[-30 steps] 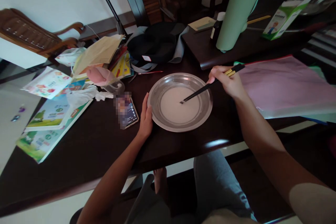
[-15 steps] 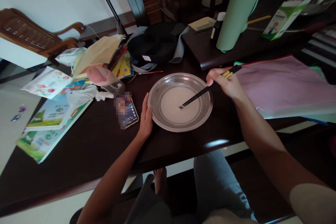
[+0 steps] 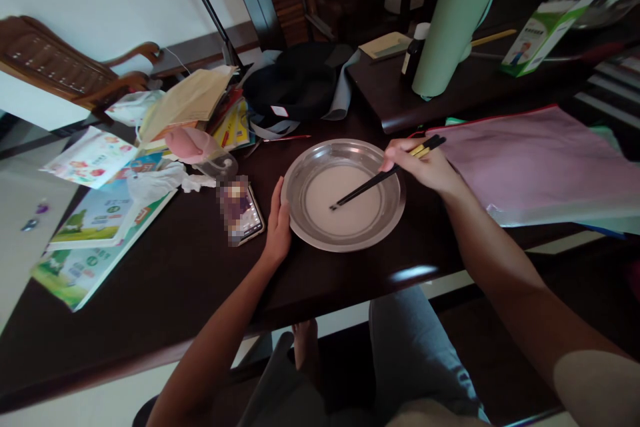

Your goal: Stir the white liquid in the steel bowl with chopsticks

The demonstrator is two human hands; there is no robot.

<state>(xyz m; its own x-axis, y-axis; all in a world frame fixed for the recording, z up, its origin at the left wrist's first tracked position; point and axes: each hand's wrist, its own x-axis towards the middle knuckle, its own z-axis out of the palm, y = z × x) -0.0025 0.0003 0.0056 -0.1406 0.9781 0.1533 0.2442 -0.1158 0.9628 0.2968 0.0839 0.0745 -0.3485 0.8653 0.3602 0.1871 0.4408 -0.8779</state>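
A round, shallow stainless steel plate [image 3: 299, 225] lies on the dark wooden table with a milky white liquid [image 3: 350, 220] in its middle. Against its left rim rests my left hand [image 3: 278, 227], the fingers lying along the outer side and gripping the edge. My right hand [image 3: 416, 163], above the plate's right rim, is closed around a pair of black chopsticks [image 3: 367, 184] with gold bands near the top. They slant down to the left, and their tips dip into the liquid left of the plate's centre. How deep they go is hidden by the cloudy liquid.
Left of the plate lie a lit phone [image 3: 244, 213], crumpled tissues [image 3: 157, 181], a pink-topped clear container [image 3: 200, 150] and booklets [image 3: 95, 220]. A black bag [image 3: 295, 80] sits behind. To the right are a pink zip folder [image 3: 520, 167], a green roll [image 3: 457, 20] and a dark bottle [image 3: 414, 53].
My right hand has shifted slightly left and tilted the chopsticks flatter, so their tips moved left and a little down through the liquid. The left hand and plate have stayed put; the phone's screen changed.
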